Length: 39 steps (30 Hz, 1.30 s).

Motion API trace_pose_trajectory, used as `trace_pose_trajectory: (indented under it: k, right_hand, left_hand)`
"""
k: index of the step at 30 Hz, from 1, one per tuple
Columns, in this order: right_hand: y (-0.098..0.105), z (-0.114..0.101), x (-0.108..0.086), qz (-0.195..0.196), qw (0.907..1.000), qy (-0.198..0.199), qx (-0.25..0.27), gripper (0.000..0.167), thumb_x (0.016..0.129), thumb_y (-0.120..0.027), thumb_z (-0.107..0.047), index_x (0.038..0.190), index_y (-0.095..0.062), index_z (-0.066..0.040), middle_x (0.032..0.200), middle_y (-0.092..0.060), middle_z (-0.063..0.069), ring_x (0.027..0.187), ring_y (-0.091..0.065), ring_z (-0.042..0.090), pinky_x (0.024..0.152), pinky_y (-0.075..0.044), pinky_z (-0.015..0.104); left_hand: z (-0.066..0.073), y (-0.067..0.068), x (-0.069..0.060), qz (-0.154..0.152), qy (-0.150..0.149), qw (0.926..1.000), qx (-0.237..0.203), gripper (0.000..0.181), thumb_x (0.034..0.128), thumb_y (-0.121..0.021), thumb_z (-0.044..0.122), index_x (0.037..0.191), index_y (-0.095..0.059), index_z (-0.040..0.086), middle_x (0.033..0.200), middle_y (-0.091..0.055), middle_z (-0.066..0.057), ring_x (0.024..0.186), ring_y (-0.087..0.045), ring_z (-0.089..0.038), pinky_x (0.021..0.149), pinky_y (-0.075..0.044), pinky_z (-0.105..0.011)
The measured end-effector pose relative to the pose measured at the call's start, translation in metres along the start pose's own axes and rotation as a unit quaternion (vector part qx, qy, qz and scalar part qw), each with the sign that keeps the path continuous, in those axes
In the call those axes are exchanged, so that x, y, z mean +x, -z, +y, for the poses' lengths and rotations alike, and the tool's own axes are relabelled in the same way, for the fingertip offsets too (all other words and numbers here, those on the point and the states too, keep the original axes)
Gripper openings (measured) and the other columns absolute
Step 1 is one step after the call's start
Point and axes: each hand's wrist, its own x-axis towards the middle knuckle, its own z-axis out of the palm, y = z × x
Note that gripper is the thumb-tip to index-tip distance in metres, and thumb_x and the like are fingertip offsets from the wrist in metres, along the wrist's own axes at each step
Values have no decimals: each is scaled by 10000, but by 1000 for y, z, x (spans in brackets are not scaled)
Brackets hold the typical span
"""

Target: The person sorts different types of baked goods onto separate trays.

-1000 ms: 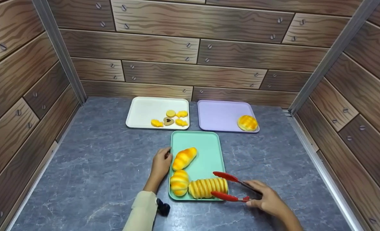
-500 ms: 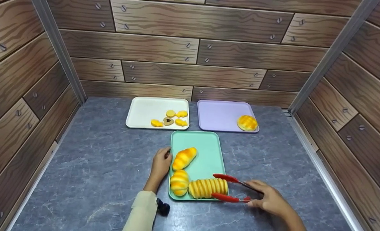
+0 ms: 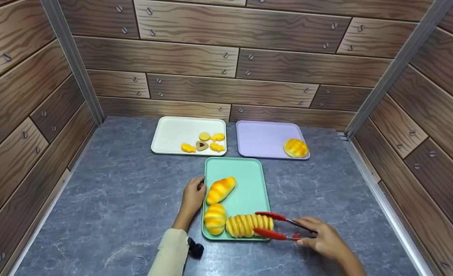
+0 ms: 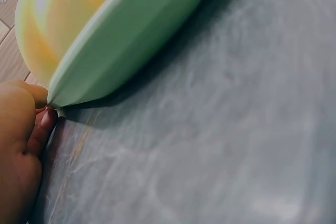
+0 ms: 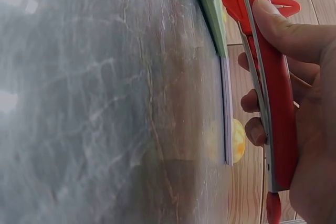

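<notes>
My left hand (image 3: 192, 195) pinches the left rim of a green tray (image 3: 245, 172); the left wrist view shows thumb and finger (image 4: 39, 97) at the rim. In my right hand (image 3: 320, 235) are red-tipped tongs (image 3: 275, 234), gripped by the handles. Their tips straddle the right end of a ridged toy loaf (image 3: 245, 225) at the tray's near right corner, one beyond it and one on the near side. Left of the loaf sits a round striped bread roll (image 3: 215, 219), and above that lies a longer striped bread (image 3: 221, 190).
Behind the green tray, a white tray (image 3: 172, 134) carries several small cookies (image 3: 202, 145). Beside it a purple tray (image 3: 260, 138) bears a round bun (image 3: 296, 148). Wood-patterned walls (image 3: 188, 57) enclose the grey marbled table (image 3: 115, 199) at the back and sides.
The tong tips have drawn closer together at the loaf's right end, and the far tip has come nearer to it. My left hand stays at the green tray's rim.
</notes>
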Motion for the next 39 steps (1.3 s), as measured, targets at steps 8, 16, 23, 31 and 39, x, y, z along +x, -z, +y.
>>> trace_pose_trajectory:
  k: [8, 16, 23, 31, 39]
  right_hand:
    - [4, 7, 1, 379, 9983, -175, 398, 567, 784, -850, -336, 1300, -702, -151, 1285, -678, -6, 1207, -605, 191, 998, -459, 258]
    - [8, 10, 10, 836, 9914, -813, 600, 605, 785, -858, -317, 1329, -679, -125, 1302, -670, 14, 1223, -588, 213, 993, -434, 210]
    - [12, 16, 21, 1133, 9868, -1057, 473, 609, 827, -828, -346, 1357, -652, -104, 1317, -658, 64, 1233, -575, 275, 957, -458, 250]
    - [13, 21, 41, 1674, 9771, -1257, 384, 610, 837, -831, -287, 1359, -634, -41, 1324, -646, 143, 1235, -578, 332, 1001, -450, 416]
    - [22, 27, 71, 2073, 9627, -1707, 342, 614, 862, -806, -261, 1378, -600, 0, 1346, -607, 217, 1256, -556, 417, 1019, -422, 579]
  left_hand:
    - [1, 1, 1, 48, 4, 10000, -10, 332, 987, -597, 77, 1303, -655, -8, 1106, -660, -126, 961, -601, -215, 887, -505, -420]
    - [0, 0, 2, 89, -50, 9999, -11, 328, 978, -603, 69, 1290, -661, -15, 1091, -662, -133, 955, -601, -221, 885, -503, -423]
    - [2, 0, 2, 88, 36, 9999, -49, 337, 975, -607, 71, 1298, -658, -11, 1155, -663, -144, 982, -604, -226, 899, -501, -421]
    - [1, 1, 3, 21, 93, 10000, 7, 331, 980, -599, 83, 1296, -660, 6, 1105, -655, -106, 946, -583, -192, 873, -498, -404]
    - [2, 1, 2, 46, 34, 10000, -71, 333, 976, -606, 69, 1296, -660, -8, 1128, -662, -131, 961, -597, -209, 884, -503, -416]
